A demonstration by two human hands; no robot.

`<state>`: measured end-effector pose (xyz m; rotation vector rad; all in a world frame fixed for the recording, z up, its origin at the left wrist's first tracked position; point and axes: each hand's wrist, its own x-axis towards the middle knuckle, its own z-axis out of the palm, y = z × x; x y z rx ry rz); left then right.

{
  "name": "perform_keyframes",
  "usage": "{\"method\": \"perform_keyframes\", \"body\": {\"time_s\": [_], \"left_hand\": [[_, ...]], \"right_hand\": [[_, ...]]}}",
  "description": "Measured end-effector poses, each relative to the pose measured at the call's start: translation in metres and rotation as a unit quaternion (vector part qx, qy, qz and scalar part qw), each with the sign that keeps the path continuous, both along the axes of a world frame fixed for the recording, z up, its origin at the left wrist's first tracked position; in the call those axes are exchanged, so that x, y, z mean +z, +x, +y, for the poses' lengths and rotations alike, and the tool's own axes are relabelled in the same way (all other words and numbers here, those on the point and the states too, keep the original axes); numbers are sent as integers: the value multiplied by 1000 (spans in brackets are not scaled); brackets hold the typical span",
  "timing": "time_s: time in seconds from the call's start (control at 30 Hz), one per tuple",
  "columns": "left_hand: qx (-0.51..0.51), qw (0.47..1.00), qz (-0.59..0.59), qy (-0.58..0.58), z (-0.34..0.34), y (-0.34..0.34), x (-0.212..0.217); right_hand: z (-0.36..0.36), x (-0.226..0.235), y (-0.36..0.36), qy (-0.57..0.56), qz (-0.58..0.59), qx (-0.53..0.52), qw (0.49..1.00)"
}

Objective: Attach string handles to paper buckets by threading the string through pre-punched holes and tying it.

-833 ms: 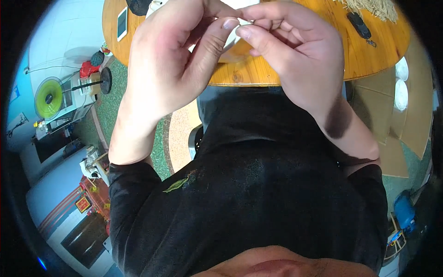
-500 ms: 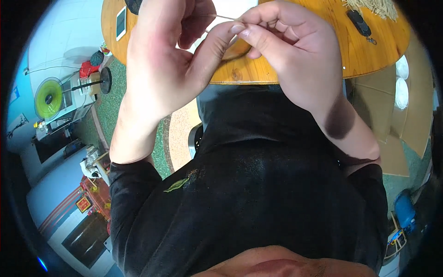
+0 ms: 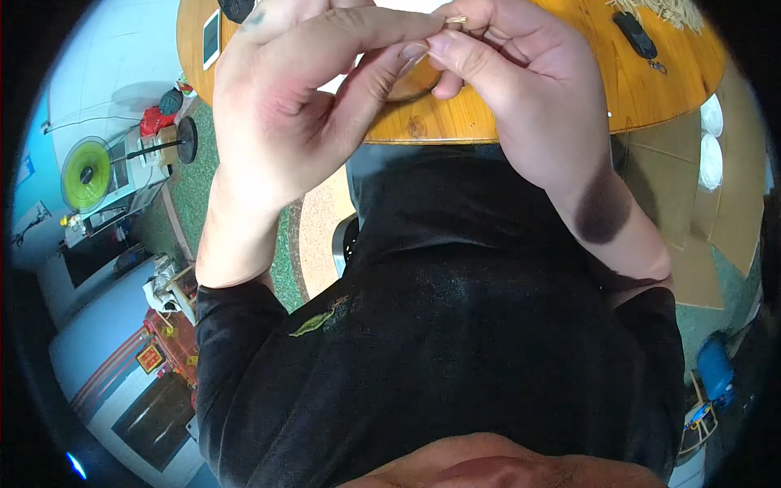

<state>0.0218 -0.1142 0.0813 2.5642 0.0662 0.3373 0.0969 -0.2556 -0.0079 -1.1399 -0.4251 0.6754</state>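
Note:
Over the near edge of the table, my left hand [image 3: 297, 110] and my right hand [image 3: 545, 106] meet fingertip to fingertip. A short pale-beige piece of cord [image 3: 457, 19] shows between them, by the tip of my left index finger. My right thumb and fingers are pinched together around it. My left thumb and index finger also close in on the same spot. Most of the cord is hidden by the fingers. At the table's far right lies a bundle of beige cords [image 3: 671, 12], similar in colour.
On the round wooden table [image 3: 561, 130] are a white phone [image 3: 211, 39] at left and a black key fob [image 3: 634, 36] at right. A white sheet lies partly behind my hands. Flattened cardboard [image 3: 679, 268] covers the floor at right; a green fan [image 3: 87, 175] stands far left.
My left index finger has stretched over toward my right fingertips, covering the thin strand seen before. The cord's short end now shows between the hands. My right hand has barely moved.

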Motion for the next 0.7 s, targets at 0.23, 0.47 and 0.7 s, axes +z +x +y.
{"method": "perform_keyframes", "body": {"time_s": [0.23,0.47,0.7], "left_hand": [[16,997,-22,-70,0,-2,-14],[-54,990,-86,101,1,-3,-10],[-147,937,-145,283,10,2,-8]], "right_hand": [[14,-29,14,196,-123,16,973],[23,-49,16,425,-205,49,881],[15,-34,6,406,-175,16,897]]}}
